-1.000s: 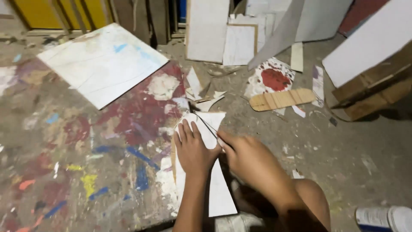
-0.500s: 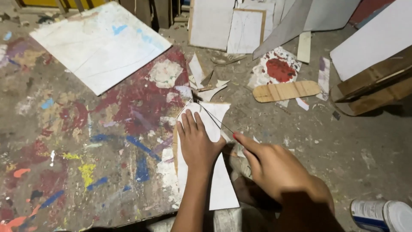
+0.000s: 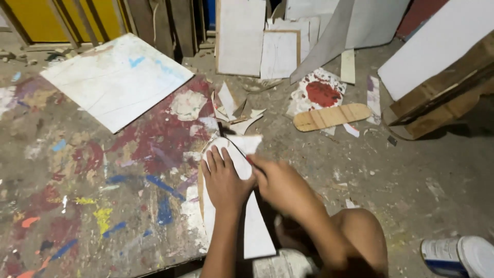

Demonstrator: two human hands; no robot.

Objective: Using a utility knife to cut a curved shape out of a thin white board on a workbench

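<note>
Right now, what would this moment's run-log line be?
left hand: flat on white sheet | right hand: grips thin cutting tool, tip on sheet | surface: paint-stained floor

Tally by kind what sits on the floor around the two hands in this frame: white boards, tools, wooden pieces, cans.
White piece under the left hand: 1
Thin dark blade held by the right hand: 1
Large paint-marked white board: 1
Rounded wooden slat: 1
White and blue can: 1
Total: 5
</note>
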